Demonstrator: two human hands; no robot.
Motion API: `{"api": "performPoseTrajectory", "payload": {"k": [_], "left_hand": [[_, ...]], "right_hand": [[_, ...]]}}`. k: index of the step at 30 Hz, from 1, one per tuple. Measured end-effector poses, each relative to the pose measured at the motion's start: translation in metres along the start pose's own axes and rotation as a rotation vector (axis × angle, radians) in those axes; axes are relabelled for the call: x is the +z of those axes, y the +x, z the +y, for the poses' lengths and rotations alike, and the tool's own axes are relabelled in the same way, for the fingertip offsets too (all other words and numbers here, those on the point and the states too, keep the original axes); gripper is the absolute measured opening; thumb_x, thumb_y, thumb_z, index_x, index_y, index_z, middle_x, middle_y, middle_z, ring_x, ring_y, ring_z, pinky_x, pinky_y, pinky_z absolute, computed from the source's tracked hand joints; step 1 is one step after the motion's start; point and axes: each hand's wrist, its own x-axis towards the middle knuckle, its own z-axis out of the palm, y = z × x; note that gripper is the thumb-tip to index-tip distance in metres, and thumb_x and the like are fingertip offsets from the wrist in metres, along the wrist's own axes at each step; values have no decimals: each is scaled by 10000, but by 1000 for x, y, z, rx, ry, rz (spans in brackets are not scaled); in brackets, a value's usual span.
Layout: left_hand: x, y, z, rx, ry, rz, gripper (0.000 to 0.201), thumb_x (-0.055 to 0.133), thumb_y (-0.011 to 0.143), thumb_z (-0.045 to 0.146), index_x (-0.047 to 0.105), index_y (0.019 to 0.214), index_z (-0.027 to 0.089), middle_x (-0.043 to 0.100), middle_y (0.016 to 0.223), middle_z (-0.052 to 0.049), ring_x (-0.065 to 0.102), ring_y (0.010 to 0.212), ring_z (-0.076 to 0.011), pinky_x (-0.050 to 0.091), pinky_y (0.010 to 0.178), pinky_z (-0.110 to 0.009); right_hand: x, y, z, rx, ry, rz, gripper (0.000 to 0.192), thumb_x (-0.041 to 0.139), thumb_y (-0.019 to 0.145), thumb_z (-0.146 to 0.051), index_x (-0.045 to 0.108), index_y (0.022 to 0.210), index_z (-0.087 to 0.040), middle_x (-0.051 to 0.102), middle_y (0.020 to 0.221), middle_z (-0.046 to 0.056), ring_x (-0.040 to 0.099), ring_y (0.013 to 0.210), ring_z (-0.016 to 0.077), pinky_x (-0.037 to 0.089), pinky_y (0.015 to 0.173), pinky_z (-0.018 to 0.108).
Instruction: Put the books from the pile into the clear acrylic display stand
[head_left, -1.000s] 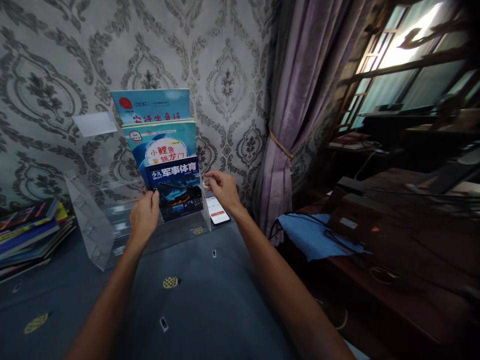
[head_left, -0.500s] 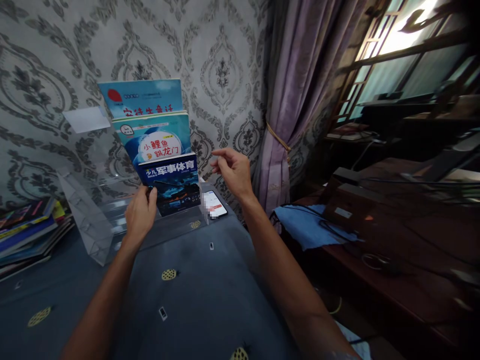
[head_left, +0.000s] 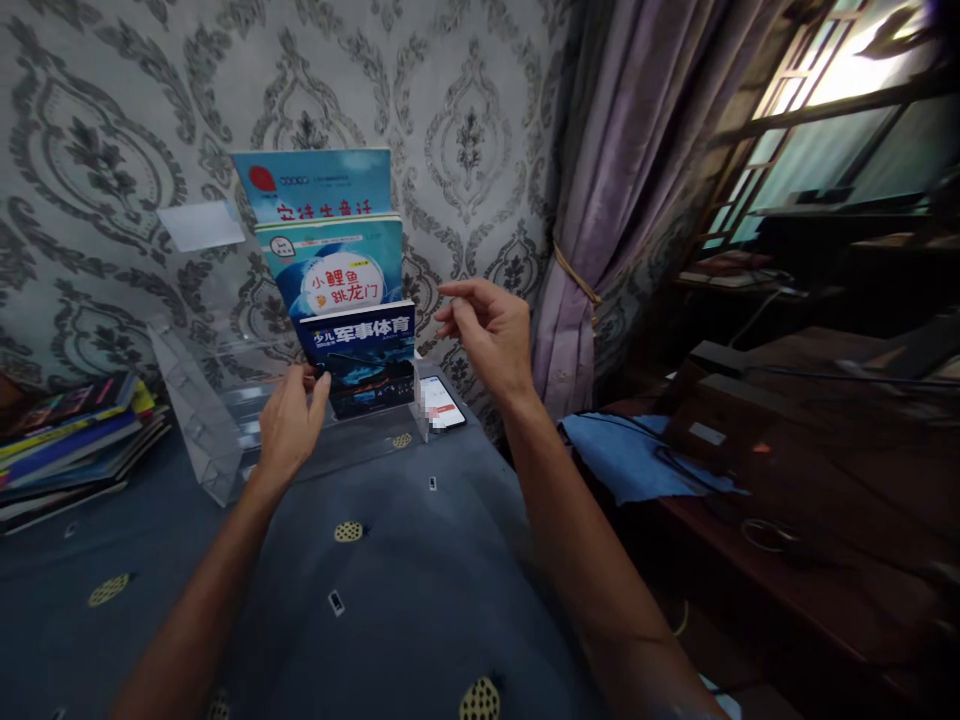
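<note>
1. Dark magazine (head_left: pixel 367 358) is seated in the front slot of the clear rack (head_left: pixel 202 420); two books stand behind.
2. Left hand (head_left: pixel 291 425) is pinched on its lower corner.
3. Right hand (head_left: pixel 487 335) is held open, empty, above the phone (head_left: pixel 441 402).
4. Stack (head_left: pixel 71 440) is left unsorted.

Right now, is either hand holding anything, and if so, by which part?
The left hand pinches the dark blue magazine at its lower left corner, in the clear rack. The right hand hangs open in the air, holding nothing.
</note>
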Motion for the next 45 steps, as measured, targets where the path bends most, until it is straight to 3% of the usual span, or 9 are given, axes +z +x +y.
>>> {"api": "performPoseTrajectory", "payload": {"k": [6, 10, 17, 20, 22, 25, 30, 35, 45], "left_hand": [[-11, -13, -24, 147, 99, 51, 342, 384, 1015, 422, 570, 1146, 166, 700, 1122, -135, 617, 1086, -305, 475, 958, -427], [-30, -29, -59, 166, 245, 25, 326, 405, 1016, 367, 587, 1183, 155, 685, 1178, -146, 591, 1122, -300, 451, 993, -422], [-80, -54, -146, -37, 440, 50, 345, 366, 1021, 346, 606, 1181, 158, 669, 1189, -162, 568, 1150, -312, 434, 1004, -432], [-102, -48, -185, -158, 503, 77, 392, 330, 1015, 346, 600, 1195, 127, 661, 1193, -199, 566, 1152, -342, 431, 1002, -472], [-113, -38, -209, -233, 540, 87, 432, 343, 999, 351, 577, 1244, 82, 631, 1257, -250, 545, 1205, -378, 421, 1015, -509], [-122, -20, -240, -292, 569, 63, 510, 382, 975, 349, 517, 1351, 32, 525, 1438, -299, 455, 1358, -406, 364, 1094, -546], [-120, 11, -274, -300, 563, -47, 650, 384, 977, 418, 409, 1488, 17, 377, 1592, -285, 281, 1510, -406, 240, 1177, -631], [-113, 33, -295, -304, 552, -164, 652, 351, 986, 479, 466, 1469, 57, 482, 1521, -284, 353, 1474, -421, 255, 1143, -687], [-128, 6, -295, -213, 670, -213, 548, 322, 1012, 394, 497, 1446, 108, 590, 1415, -237, 494, 1350, -397, 303, 1104, -650]], "right_hand": [[8, -8, -26, -24, 0, -79, 185, 578, 980, -339, 703, 1002, -205, 708, 783, -8, 666, 635, 112, 566, 641, 250], [39, -33, -42, -56, 26, -213, 185, 547, 985, -262, 721, 1039, -231, 721, 808, -1, 671, 638, 131, 575, 646, 282], [124, -149, -37, -329, -99, -925, 325, 476, 927, -48, 691, 1129, -185, 745, 960, 74, 707, 847, 195, 552, 762, 302], [137, -194, -37, -306, -212, -1213, 234, 539, 906, -31, 681, 1039, -161, 733, 930, 84, 698, 864, 204, 542, 808, 302], [136, -213, -39, -266, -225, -1277, 208, 558, 907, -27, 676, 1020, -156, 731, 959, 94, 697, 938, 214, 540, 884, 314], [129, -230, -37, -202, -181, -1273, 225, 546, 920, -35, 679, 1032, -177, 730, 962, 79, 692, 994, 219, 545, 948, 329], [114, -251, -27, -78, -81, -1032, 302, 495, 958, -88, 677, 1150, -232, 735, 1063, 73, 673, 1112, 223, 513, 1069, 371], [111, -256, -26, 51, -39, -1012, 312, 457, 968, -98, 685, 1117, -249, 740, 1072, 73, 682, 1087, 214, 538, 1021, 360], [117, -244, -26, 97, 81, -1038, 298, 456, 963, -73, 689, 1068, -226, 732, 957, 55, 686, 943, 192, 553, 878, 334]]}}
